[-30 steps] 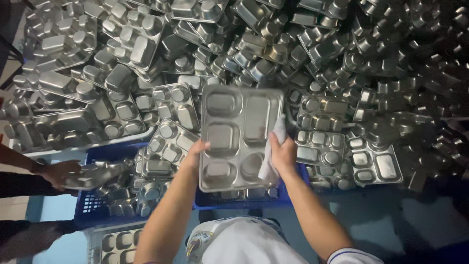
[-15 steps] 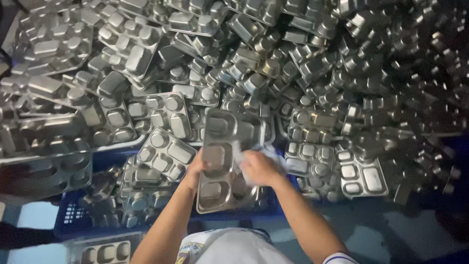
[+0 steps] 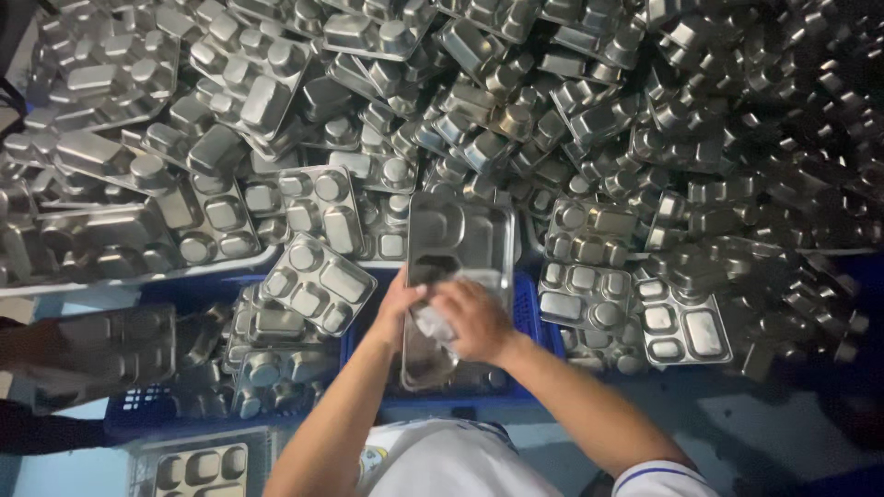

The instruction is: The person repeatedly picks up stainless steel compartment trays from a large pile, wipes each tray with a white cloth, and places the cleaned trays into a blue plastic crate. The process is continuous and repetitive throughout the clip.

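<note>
I hold a steel compartment tray [image 3: 460,235] upright-ish over a blue crate [image 3: 527,317]. My left hand [image 3: 398,304] grips the tray's left edge near its lower half. My right hand [image 3: 471,317] presses a white cloth [image 3: 433,322] against the tray's face, covering its lower compartments. The top compartments of the tray show above both hands.
A huge heap of steel compartment trays [image 3: 516,110] fills the upper view. More trays [image 3: 318,283] lie in a second blue crate [image 3: 138,405] at left. Another person's arm [image 3: 37,345] holds a tray [image 3: 120,345] at far left. A tray stack [image 3: 198,465] sits bottom left.
My right hand with the cloth has moved from the tray's right edge to its lower middle. The tray has tilted and turned narrower. The other person's tray has shifted at left.
</note>
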